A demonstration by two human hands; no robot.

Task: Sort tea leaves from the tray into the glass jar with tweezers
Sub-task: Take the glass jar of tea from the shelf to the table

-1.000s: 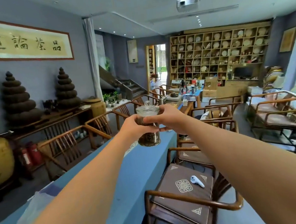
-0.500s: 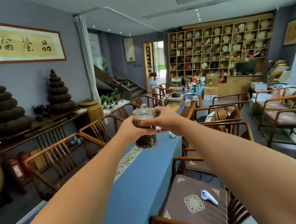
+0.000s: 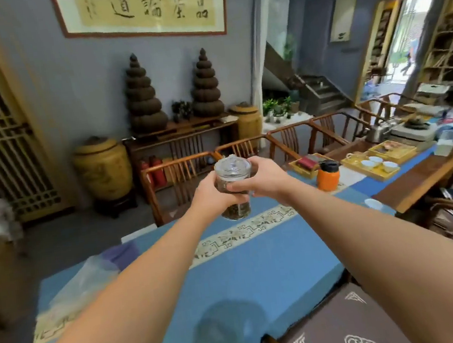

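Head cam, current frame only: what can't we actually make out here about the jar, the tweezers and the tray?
- Glass jar: its middle is covered by the left hand and right hand; fill level unreadable.
- Tea leaves: dark mass at the jar's bottom, motion blur hides single leaves.
- Tweezers: none visible in the head view; whether a hand hides them cannot be told.
- Sorting tray: not identifiable; the wooden trays far right are small and blurred.

Both hands cover the middle of the glass jar [image 3: 233, 187], leaving only its lid and the leaf-filled bottom visible; the left hand [image 3: 213, 192] and right hand [image 3: 262, 180] hide the fingers behind the glass. The whole view is motion-blurred. A clear plastic bag [image 3: 86, 281] near the table's [image 3: 258, 268] left edge is an indistinct smear. The brown chair cushion [image 3: 345, 326] is cut off at the bottom edge.
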